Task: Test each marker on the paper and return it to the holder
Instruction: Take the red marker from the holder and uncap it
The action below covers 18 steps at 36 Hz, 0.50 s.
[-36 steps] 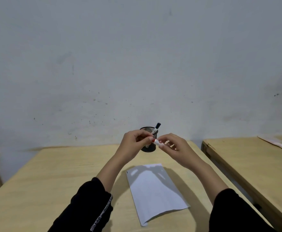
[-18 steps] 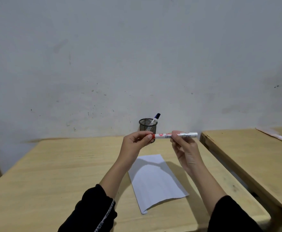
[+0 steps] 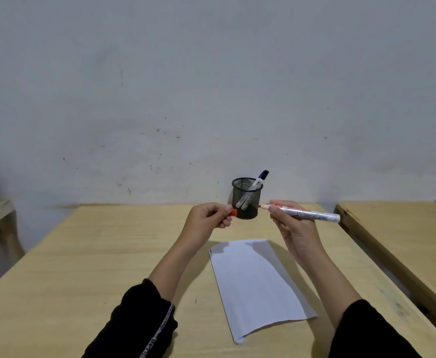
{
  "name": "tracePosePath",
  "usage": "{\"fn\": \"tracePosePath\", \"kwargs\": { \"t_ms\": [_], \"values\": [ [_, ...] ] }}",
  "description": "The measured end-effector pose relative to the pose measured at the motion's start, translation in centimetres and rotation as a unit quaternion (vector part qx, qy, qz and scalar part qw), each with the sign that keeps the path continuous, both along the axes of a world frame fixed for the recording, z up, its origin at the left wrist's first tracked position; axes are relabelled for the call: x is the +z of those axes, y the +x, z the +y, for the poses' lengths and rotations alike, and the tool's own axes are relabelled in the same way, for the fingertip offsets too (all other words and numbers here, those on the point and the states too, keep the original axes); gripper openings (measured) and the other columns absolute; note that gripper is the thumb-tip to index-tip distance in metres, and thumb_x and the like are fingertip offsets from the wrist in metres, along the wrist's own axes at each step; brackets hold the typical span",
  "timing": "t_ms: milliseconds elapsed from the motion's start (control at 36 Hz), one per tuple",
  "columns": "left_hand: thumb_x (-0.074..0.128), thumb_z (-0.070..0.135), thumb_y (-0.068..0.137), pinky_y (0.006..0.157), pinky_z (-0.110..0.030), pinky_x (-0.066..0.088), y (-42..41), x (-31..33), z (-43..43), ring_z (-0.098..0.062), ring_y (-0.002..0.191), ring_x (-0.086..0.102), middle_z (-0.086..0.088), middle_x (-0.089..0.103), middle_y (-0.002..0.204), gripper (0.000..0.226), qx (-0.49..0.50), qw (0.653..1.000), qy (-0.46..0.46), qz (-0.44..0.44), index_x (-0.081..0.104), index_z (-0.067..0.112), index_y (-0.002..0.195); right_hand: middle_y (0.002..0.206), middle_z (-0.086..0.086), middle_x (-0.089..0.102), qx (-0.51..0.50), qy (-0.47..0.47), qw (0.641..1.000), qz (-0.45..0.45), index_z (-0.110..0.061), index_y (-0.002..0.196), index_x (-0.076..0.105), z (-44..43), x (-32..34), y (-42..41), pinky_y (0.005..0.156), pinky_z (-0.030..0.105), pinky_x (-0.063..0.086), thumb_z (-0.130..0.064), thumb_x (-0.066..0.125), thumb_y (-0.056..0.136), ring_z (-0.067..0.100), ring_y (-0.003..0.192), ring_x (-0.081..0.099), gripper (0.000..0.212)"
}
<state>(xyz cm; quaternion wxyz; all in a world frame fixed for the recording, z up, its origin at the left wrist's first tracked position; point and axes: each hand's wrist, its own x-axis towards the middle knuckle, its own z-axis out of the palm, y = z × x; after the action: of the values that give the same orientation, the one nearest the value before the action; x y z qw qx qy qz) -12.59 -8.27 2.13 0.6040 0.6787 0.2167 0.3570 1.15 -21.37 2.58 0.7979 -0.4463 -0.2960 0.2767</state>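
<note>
Both hands hover above the worktop (image 3: 82, 254): the left hand (image 3: 206, 220) pinches the red cap (image 3: 234, 212), and the right hand (image 3: 293, 228) grips the uncapped marker (image 3: 307, 215), tip bared, apparently ready for testing. Below them lies the paper (image 3: 258, 288), within easy reach. Behind stands the mesh holder (image 3: 246, 200), keeping a blue-capped marker (image 3: 259, 180). Barrel print seems to read "Board Marker".

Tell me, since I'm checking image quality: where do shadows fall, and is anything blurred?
Head view: the hands' shadows darken the paper at its top edge; the marker print reads slightly soft; the table edges splay outward from wide-angle distortion; no glare.
</note>
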Motion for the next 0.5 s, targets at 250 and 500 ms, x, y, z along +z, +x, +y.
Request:
{"fn": "tracePosePath", "kwargs": {
  "t_ms": [250, 500],
  "values": [
    [0.061, 0.003, 0.079, 0.055, -0.015, 0.041, -2.7, -3.2, 4.4, -0.013, 0.064, 0.052, 0.001, 0.059, 0.071, 0.009, 0.092, 0.930, 0.177, 0.308, 0.067, 0.009, 0.075, 0.067, -0.002, 0.069, 0.003, -0.064, 0.998, -0.030, -0.012, 0.077, 0.070, 0.7, -0.7, 1.8, 0.062, 0.012, 0.050, 0.001, 0.067, 0.078, 0.006, 0.062, 0.062, 0.014],
    [0.061, 0.010, 0.081, 0.058, -0.017, 0.038, -2.5, -5.3, 5.5, -0.016, 0.077, 0.054, -0.003, 0.061, 0.085, 0.006, 0.083, 0.902, 0.196, 0.377, 0.067, 0.008, 0.081, 0.055, -0.009, 0.063, 0.016, -0.119, 0.990, -0.068, -0.010, 0.078, 0.068, 2.0, -2.3, 1.2, 0.060, 0.011, 0.050, -0.001, 0.069, 0.078, 0.003, 0.058, 0.059, 0.009]
  ]
}}
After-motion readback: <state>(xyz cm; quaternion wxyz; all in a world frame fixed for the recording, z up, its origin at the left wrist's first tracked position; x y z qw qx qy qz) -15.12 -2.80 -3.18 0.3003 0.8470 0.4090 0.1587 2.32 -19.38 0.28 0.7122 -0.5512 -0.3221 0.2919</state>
